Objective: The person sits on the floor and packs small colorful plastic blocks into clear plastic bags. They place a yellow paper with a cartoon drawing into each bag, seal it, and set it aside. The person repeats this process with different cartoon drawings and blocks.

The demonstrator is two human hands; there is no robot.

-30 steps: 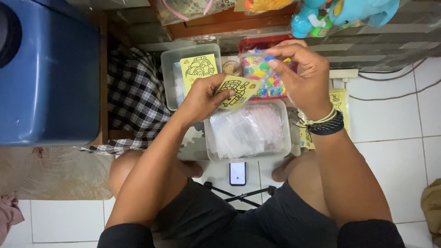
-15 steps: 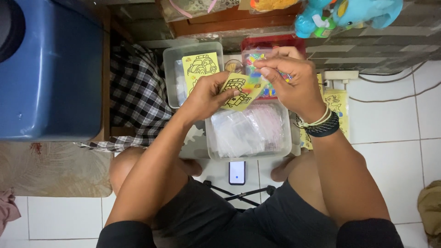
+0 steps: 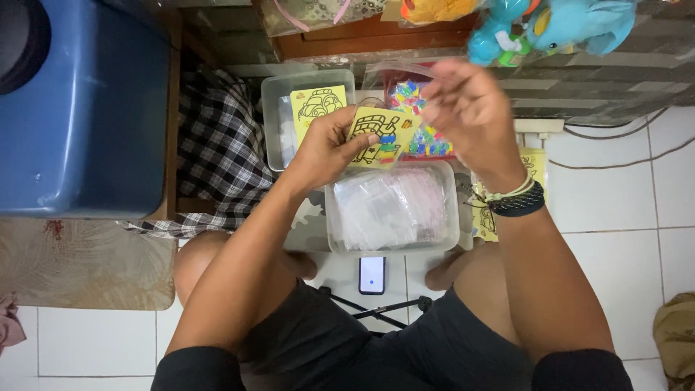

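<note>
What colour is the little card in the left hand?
Yellow, with a black line drawing and some coloured patches; the card shows best in the head view, held by the left hand.
</note>
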